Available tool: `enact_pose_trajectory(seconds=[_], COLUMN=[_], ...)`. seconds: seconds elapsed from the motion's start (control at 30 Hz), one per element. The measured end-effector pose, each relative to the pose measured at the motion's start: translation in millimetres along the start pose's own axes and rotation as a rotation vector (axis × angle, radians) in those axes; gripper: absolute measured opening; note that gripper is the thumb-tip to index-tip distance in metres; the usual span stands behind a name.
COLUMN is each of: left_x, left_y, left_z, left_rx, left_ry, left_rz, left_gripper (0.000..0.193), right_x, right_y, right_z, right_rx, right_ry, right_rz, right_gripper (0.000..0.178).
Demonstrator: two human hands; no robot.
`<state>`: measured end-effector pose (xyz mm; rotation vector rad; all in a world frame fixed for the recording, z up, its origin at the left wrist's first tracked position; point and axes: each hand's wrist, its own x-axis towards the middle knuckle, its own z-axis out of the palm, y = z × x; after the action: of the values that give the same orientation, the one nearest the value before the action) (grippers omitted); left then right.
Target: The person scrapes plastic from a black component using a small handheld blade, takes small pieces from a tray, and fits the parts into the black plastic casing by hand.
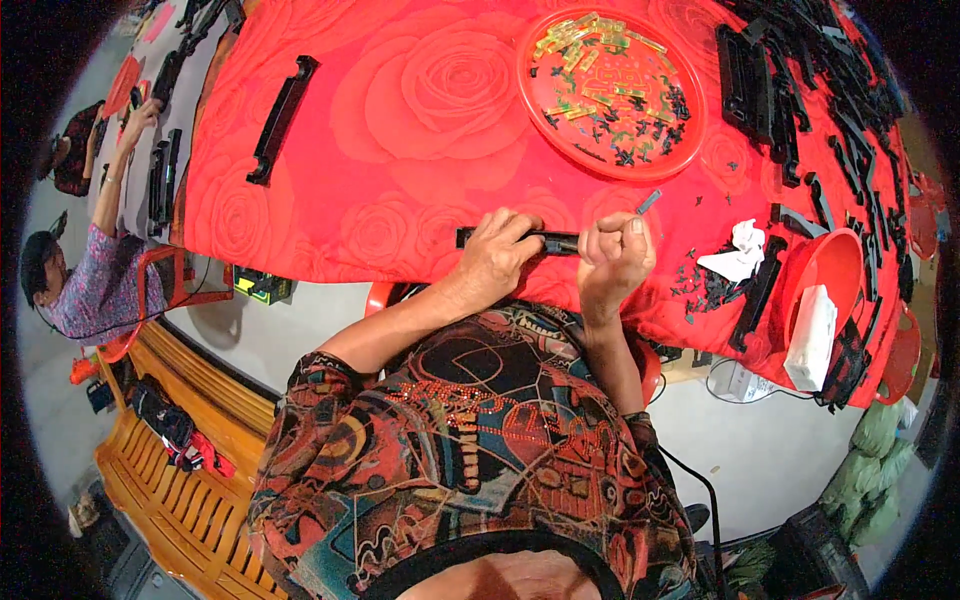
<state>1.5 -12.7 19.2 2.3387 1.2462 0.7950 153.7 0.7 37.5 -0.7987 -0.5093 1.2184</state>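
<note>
My left hand is closed over a long black plastic bar and presses it near the table's front edge. At the bar's right part my right hand is closed in a fist. A thin grey flat strip, like a small blade, sticks up out of that fist; its lower part is hidden by the fingers. Ahead of the right hand is a round red tray bearing small yellow clear pieces and small black parts. Another black bar lies by itself at the far left of the table.
A red rose-patterned cloth covers the table. Many black bars are piled at the right. Crumpled white tissue, small black scraps, a red bowl and a white packet sit at front right. Another person works at the left.
</note>
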Motion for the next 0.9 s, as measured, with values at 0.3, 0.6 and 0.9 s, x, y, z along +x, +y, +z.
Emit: enact_pose_trajectory(seconds=[0.3,0.6,0.9], left_x=[-0.1,1.9,2.3], left_y=[-1.5,-0.4,-1.1], left_z=[6.5,3.3,1.7], left_rx=[0.039,0.144,0.130], left_ry=[0.023,-0.072,-0.117], left_rz=[-0.019,0.027,0.062], left_gripper=[0.024,0.026,0.026], right_x=[1.5,-0.6,3.8], right_y=[0.6,9.8,13.4], right_z=[3.5,0.2,6.1], right_rx=[-0.024,-0.104,-0.240], right_ry=[0.039,0.079,0.106], right_rz=[0.053,-0.001,0.030], right_gripper=[0.032,0.036,0.040])
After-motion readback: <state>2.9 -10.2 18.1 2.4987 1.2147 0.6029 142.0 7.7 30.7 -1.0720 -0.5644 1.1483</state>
